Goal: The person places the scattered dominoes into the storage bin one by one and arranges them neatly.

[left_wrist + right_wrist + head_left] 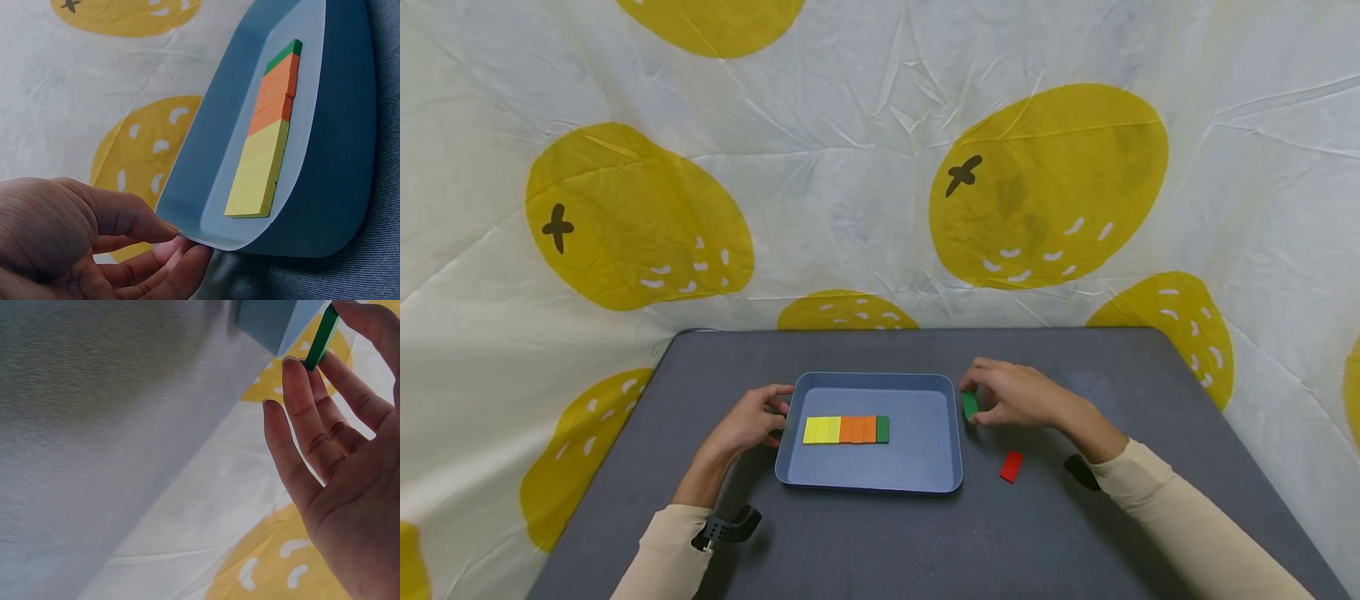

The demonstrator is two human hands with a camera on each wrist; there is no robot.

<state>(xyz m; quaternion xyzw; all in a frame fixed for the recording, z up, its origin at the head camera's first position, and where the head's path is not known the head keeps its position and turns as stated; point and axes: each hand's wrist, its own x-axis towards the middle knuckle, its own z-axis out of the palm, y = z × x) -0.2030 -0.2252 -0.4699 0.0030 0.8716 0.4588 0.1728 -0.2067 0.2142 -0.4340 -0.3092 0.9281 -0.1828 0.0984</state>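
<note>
A blue-grey tray [917, 433] lies on the table, holding a row of flat blocks. The row runs from yellow blocks [257, 172] through orange blocks [857, 430] to one green block [882, 429] at its right end. My left hand [749, 425] pinches the tray's left rim, thumb on top and fingers against the outside, as the left wrist view shows. Just beyond the tray's right edge, my right hand [1018, 396] holds another green block [322, 337] between thumb and fingertips. A red block [1011, 467] lies on the table below that hand.
The dark grey table [865, 550] carries the tray near its far half. Behind it hangs a white cloth [850, 208] printed with large yellow fruit shapes. Black bands [727, 527] circle the wrists at the sleeves.
</note>
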